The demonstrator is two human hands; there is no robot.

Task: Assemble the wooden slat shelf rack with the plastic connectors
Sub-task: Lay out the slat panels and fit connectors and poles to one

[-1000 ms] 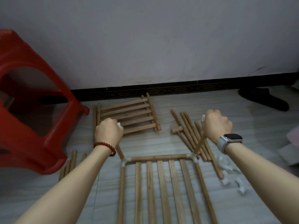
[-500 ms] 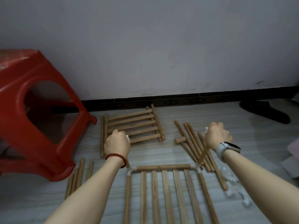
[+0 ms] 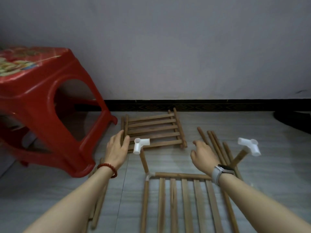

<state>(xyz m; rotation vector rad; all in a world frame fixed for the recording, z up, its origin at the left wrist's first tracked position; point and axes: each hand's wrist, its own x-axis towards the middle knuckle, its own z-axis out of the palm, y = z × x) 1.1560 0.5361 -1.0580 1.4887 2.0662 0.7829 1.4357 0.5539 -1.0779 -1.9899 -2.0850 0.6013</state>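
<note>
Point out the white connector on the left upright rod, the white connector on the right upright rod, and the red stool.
Left white connector (image 3: 141, 145): head view, on its elbow body.
Right white connector (image 3: 250, 146): head view, on its middle.
Red stool (image 3: 32, 105): head view, on its side wall.

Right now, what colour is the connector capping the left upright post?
White, on the connector in the head view.

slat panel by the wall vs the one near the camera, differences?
The far slat panel lies loose, with no connectors seen; the near slat panel has a white connector at its left corner with a post rising from it. Far slats run across the view, near slats run toward the camera. Both are brown wood, flat on the floor.
</note>
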